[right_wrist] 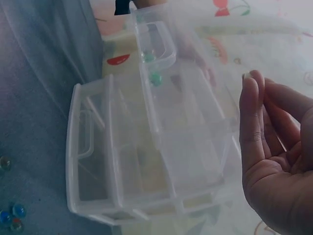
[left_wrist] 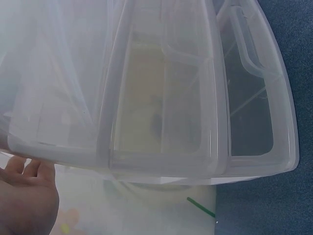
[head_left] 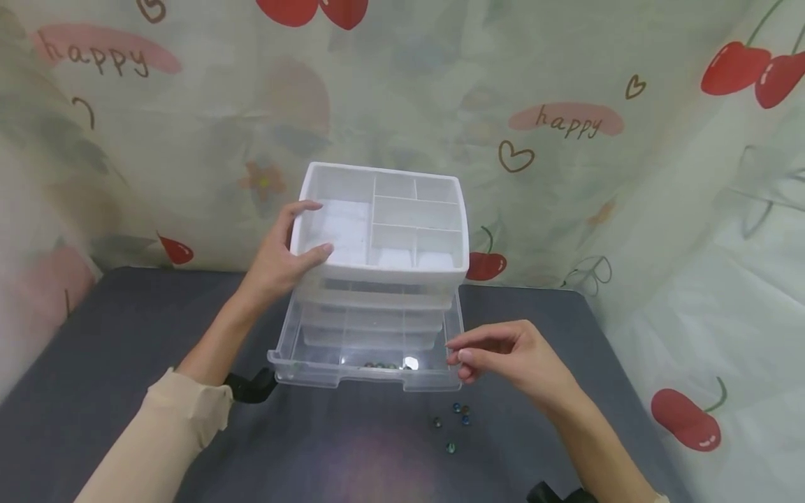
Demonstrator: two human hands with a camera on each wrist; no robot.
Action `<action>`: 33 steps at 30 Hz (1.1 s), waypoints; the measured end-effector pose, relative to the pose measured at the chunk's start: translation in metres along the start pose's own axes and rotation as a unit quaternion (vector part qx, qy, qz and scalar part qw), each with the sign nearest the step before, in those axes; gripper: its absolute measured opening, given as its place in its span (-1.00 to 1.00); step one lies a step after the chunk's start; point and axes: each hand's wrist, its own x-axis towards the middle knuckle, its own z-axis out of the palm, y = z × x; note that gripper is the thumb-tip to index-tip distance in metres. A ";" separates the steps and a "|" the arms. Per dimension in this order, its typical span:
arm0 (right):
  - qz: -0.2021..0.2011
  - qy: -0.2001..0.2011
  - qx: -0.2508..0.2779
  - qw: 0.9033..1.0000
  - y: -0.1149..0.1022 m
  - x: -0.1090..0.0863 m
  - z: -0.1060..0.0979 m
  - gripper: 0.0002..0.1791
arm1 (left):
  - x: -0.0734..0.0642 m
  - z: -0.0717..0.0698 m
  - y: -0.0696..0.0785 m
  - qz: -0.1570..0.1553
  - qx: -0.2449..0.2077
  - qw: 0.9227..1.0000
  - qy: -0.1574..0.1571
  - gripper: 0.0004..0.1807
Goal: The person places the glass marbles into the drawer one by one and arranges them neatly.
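Note:
A plastic drawer box with a white compartment tray [head_left: 415,213] on top stands on the table. My left hand [head_left: 283,251] grips the tray's left side, its thumb and a finger over the rim. The left wrist view shows the fingers [left_wrist: 34,169] beside the translucent body. One clear drawer [head_left: 377,377] is pulled out, with several small glass marbles [head_left: 380,365] near its front. My right hand [head_left: 503,356] is by that drawer's right front corner, fingertips and thumb together. I cannot tell whether anything is between them. Green marbles [right_wrist: 155,78] show through the drawer front.
Several loose marbles [head_left: 451,448] lie on the dark table [head_left: 352,447] in front of the box, toward the right. A cloth printed with cherries [head_left: 484,265] hangs close behind the box and along the sides.

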 end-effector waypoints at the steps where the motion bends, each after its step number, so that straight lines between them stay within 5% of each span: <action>1: -0.003 0.001 0.001 1.000 0.001 -0.001 -0.001 -0.76 | 0.000 0.000 0.000 0.000 -0.001 1.000 0.000 -0.30; 18: -0.019 0.024 0.046 0.998 0.035 -0.022 -0.023 -0.81 | -0.001 -0.001 0.001 0.003 0.007 1.000 0.001 -0.28; 33: 0.047 0.063 0.014 0.997 0.076 -0.037 -0.027 -0.75 | -0.001 0.000 0.000 0.000 0.008 1.000 0.000 -0.28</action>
